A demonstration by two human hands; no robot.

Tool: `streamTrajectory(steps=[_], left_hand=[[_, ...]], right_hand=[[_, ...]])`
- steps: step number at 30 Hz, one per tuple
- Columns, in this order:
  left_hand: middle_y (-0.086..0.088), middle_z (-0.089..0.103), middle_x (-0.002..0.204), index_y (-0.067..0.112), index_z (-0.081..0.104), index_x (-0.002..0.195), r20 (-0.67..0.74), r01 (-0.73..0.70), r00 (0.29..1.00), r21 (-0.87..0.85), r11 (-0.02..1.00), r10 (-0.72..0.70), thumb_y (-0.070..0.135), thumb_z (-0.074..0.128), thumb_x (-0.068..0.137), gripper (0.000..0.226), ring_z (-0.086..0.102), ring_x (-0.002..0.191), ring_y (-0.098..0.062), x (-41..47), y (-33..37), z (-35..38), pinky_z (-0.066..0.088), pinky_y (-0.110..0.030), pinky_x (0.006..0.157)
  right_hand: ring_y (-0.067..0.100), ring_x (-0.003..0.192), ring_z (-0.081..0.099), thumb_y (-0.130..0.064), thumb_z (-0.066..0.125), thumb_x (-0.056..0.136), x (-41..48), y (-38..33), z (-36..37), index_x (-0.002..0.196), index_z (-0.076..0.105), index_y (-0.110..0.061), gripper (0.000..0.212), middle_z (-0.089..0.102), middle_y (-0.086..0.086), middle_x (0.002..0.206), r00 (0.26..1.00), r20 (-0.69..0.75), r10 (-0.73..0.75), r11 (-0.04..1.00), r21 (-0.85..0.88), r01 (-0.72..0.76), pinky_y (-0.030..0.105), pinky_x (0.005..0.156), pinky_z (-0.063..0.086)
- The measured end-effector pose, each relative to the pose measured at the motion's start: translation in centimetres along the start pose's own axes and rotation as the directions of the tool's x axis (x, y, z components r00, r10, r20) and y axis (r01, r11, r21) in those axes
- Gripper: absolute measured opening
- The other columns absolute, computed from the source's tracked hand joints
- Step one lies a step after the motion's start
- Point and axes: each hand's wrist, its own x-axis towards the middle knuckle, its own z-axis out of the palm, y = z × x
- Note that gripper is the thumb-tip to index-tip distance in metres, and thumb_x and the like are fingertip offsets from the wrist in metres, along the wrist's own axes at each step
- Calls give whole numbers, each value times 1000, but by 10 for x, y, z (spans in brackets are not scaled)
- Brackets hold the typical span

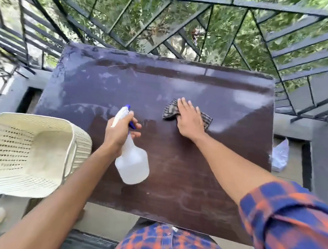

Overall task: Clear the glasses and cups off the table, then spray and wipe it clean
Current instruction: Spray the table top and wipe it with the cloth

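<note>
1. One dark brown bench [173,184] fills the middle of the frame. A pale, streaky film lies on its far and left parts, while the near part shows darker brown.
2. One spray bottle [132,165], translucent white with a blue trigger, is held tilted above the bench at centre left, nozzle towards the far side. What it contains cannot be told through the plastic.
3. One checked cloth [170,110] lies bunched on the bench, right of centre.
4. There are two hands. The left hand [118,132] grips the bottle's neck, fingers curled at the trigger. The right hand [188,118] presses flat on the cloth with its fingers straight and slightly spread. A rolled orange-and-blue plaid sleeve [289,224] is at lower right.
5. One cream perforated plastic piece [28,152] sits at the left. Whether it is a chair or a basket cannot be told. Its rim overlaps the bench's near left edge.
6. The bench's far edge lies close to a black metal railing [167,25] with greenery behind it.
7. One white plastic bag [279,156] lies on the floor just beyond the right edge.
8. Open bench surface surrounds both hands, widest towards the far left corner.
</note>
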Motion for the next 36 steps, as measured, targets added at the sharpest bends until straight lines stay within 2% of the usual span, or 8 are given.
streamTrajectory(steps=[3,9,13,17,20,25,32,36], left_hand=[[-24,62,92,6,62,80,-6,-8,1000,-13,1000,7,22,55,103,29,61,63,-22,18,12,-13,50,-20,47],[-24,62,91,3,62,82,25,-2,1000,-1,1000,2,21,54,103,29,63,65,-20,60,29,-30,55,-23,52],[-19,63,84,1,62,85,59,-6,998,5,1000,6,21,53,104,29,61,64,-21,78,41,-41,55,-23,51],[-20,64,83,0,64,85,75,-21,997,-2,1000,21,21,54,103,29,62,62,-21,94,50,-48,57,-30,57],[-22,62,89,-1,63,90,78,-25,997,1,1000,25,20,54,103,26,63,63,-20,105,55,-50,58,-30,57],[-22,60,87,0,63,84,120,-34,992,34,999,30,19,54,103,28,68,70,-18,120,57,-50,59,-29,56],[-12,72,73,5,67,79,149,-4,989,79,997,-8,26,57,101,32,62,51,-24,139,61,-52,51,-31,57],[-13,71,74,5,65,79,160,-3,987,58,998,-6,25,56,101,31,62,50,-22,147,66,-47,50,-30,56]], right_hand=[[24,153,15,-26,42,103,26,-44,11,159,19,-17,62,15,2,167,1000,19,22,999,47,-23,47,123,9],[22,144,40,-14,47,92,-28,-52,38,151,42,-17,59,40,2,158,867,55,-496,868,1,497,46,118,26],[35,139,46,-16,41,93,22,17,11,148,44,-11,56,47,12,152,978,-173,-119,993,-33,115,57,114,33],[30,146,32,-21,44,100,106,2,-15,152,38,-15,53,36,7,160,929,-218,298,954,91,-285,47,119,18],[35,134,47,-20,49,92,120,-62,6,146,47,-13,54,49,13,149,991,-131,-35,999,13,37,49,109,32],[22,140,44,-18,58,94,55,-73,35,148,47,-17,55,45,0,155,858,40,-511,859,-1,512,42,114,30],[26,150,26,-12,47,98,164,-32,-21,153,38,-15,56,36,3,160,983,-127,130,982,152,-110,47,124,12],[33,141,41,-8,53,91,174,-85,-10,145,48,-11,54,48,10,151,986,-39,-160,984,71,162,52,114,28]])
